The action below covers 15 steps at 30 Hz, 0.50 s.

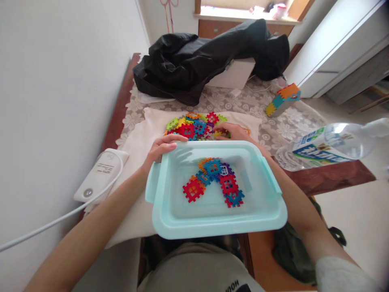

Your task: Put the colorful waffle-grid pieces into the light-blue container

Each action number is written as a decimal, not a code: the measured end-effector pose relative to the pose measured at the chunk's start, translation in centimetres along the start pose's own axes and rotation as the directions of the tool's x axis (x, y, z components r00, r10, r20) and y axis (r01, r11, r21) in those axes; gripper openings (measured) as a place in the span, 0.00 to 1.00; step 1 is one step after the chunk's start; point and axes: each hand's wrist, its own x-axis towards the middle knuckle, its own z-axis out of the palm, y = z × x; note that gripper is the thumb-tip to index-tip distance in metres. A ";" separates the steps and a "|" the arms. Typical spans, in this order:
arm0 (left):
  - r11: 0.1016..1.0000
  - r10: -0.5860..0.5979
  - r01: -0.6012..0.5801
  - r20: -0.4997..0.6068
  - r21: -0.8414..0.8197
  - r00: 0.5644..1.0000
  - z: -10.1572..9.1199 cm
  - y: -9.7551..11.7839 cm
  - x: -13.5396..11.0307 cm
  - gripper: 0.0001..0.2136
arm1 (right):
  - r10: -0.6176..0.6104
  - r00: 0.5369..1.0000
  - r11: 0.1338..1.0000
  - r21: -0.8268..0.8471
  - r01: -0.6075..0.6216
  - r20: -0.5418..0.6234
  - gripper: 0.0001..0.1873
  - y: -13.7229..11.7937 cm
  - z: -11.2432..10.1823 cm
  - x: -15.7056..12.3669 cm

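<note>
A light turquoise plastic bin point(219, 229) is at the table's front edge, close to my body. Several interlocking plastic tiles point(228, 184), red, blue, orange and purple, lie inside it. My left hand point(162, 149) grips the bin's far left corner, fingers over the rim. Behind the bin, a heap of colourful interlocking tiles point(187, 130) rests on a white cloth point(136, 140). My right hand point(232, 132) reaches past the bin to the heap's right side, its fingers among the tiles. Whether it pinches one is hidden.
A big clear bottle point(322, 147) with a blue-green label stands at the right table edge. Farther back are a block built of tiles point(284, 99) and a black garment point(194, 61) over a white box point(232, 75). On the left lies a white power strip point(101, 174) with its cable.
</note>
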 end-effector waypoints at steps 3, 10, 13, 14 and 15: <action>0.999 0.037 -0.037 -0.011 0.017 0.999 0.1 0.1 0.0 0.11 | 0.024 1.000 1.000 0.016 -0.024 -0.007 0.15 -0.2 0.2 -0.1; 0.999 0.039 -0.039 0.004 0.021 0.999 -0.1 -0.2 0.0 0.11 | 0.003 1.000 0.994 0.110 -0.003 -0.003 0.12 -0.9 0.0 0.2; 1.000 0.023 -0.023 0.016 0.014 1.000 -0.2 -0.3 0.0 0.12 | 0.057 0.992 0.985 0.166 -0.038 -0.112 0.10 -1.5 -0.3 0.2; 0.999 0.024 -0.025 0.008 0.022 1.000 -0.2 -0.2 0.0 0.12 | 0.085 0.984 0.983 0.177 -0.057 -0.157 0.10 -1.6 -0.4 0.2; 0.999 0.027 -0.027 0.001 0.028 1.000 -0.1 -0.2 0.0 0.12 | 0.111 0.974 0.980 0.184 -0.074 -0.200 0.10 -1.7 -0.5 0.2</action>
